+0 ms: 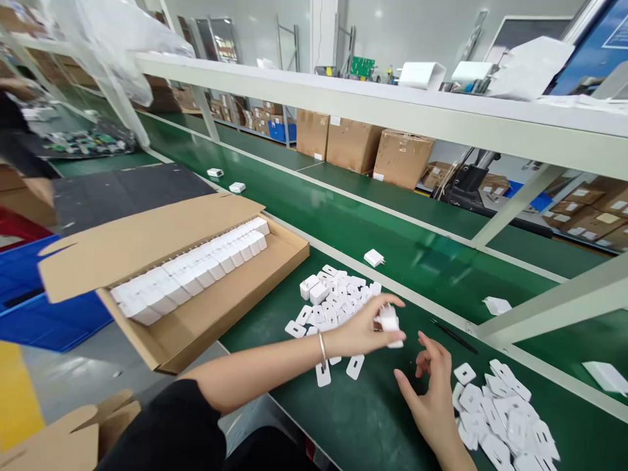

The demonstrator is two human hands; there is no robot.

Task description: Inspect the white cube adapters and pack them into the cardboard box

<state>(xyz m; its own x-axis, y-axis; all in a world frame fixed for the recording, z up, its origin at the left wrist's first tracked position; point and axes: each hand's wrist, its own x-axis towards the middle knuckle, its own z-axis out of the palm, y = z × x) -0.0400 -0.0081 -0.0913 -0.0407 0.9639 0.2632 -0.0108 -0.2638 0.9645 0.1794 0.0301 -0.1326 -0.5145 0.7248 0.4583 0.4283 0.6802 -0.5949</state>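
My left hand pinches a white plug adapter between thumb and fingers above the green table. To its right, my right hand hovers with fingers apart and nothing in them. Behind and below my left hand is a loose pile of flat white slotted plates. Two white adapter blocks sit at that pile's far left side. A second pile of slotted plates lies to the right of my right hand.
An open cardboard box holds a row of white blocks on the left. Several adapters, one here, lie along the green conveyor. Black tweezers lie near a white post. A shelf crosses overhead. Another person stands far left.
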